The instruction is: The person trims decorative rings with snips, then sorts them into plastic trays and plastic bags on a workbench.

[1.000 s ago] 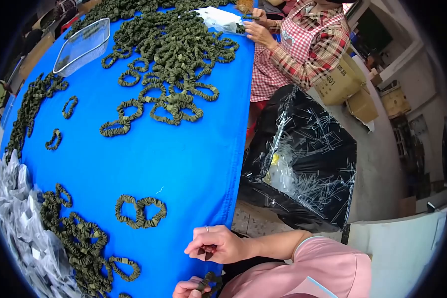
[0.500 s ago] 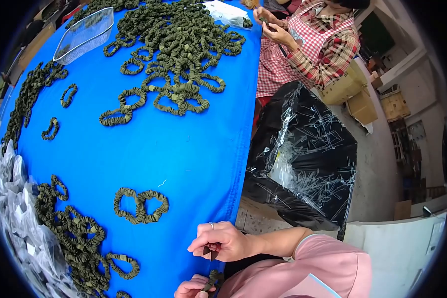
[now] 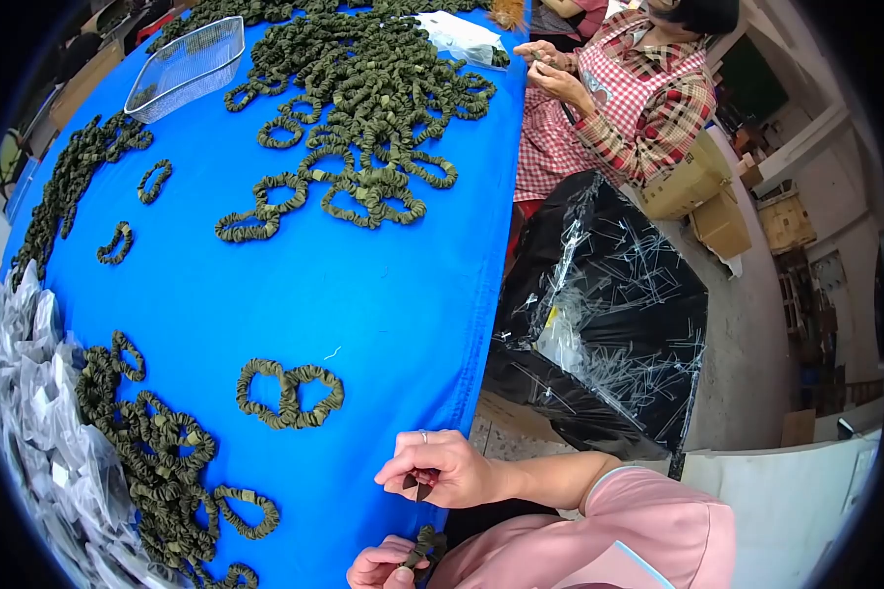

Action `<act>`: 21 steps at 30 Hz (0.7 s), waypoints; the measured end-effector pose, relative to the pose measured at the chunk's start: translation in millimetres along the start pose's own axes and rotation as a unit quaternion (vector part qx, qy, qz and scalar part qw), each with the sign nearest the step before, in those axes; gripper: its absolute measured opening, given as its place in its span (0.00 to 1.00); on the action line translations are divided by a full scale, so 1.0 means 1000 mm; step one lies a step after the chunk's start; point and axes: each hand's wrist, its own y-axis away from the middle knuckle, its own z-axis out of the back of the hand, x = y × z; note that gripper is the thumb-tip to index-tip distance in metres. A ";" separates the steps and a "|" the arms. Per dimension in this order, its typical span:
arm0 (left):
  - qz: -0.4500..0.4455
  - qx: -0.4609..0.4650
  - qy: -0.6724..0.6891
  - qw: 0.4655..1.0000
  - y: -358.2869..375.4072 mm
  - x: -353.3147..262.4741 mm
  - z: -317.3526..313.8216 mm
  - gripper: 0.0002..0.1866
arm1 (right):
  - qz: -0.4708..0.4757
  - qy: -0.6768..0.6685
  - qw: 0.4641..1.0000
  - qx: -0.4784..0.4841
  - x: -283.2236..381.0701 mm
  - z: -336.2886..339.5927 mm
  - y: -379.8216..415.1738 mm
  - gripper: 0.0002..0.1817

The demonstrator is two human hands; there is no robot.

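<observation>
Olive gathered fabric: scrunchie point(image 3: 426, 542) pinched between fingers of left hand point(image 3: 378, 563), at worktop's point(image 3: 216, 304) near edge; small dark item point(image 3: 420, 486), unclear, gripped by curled fingers of right hand point(image 3: 449, 469), same edge. Judged light, soft, stretchy, unbreakable; best gripped by ruffled band.

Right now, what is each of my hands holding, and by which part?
Your left hand pinches a green scrunchie by one edge. Your right hand grips a small dark pointed thing; which part it grips is hidden.
</observation>
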 end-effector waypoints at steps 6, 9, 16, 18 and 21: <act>-0.003 -0.014 0.011 1.000 0.003 0.004 0.001 0.06 | -0.006 0.000 1.000 0.002 0.000 0.000 0.000 0.10; -0.008 -0.022 0.014 1.000 0.004 0.006 0.002 0.06 | -0.008 -0.002 1.000 0.004 0.000 0.000 0.000 0.10; 0.001 -0.034 0.022 0.999 0.003 0.004 -0.001 0.06 | -0.007 -0.008 1.000 0.007 -0.002 0.000 0.001 0.11; -0.007 -0.035 0.027 0.999 0.003 0.005 -0.001 0.06 | -0.006 -0.009 1.000 0.007 -0.002 0.000 0.001 0.12; -0.005 -0.034 0.031 0.999 0.003 0.004 -0.001 0.06 | -0.008 -0.008 1.000 0.008 -0.001 0.000 0.001 0.12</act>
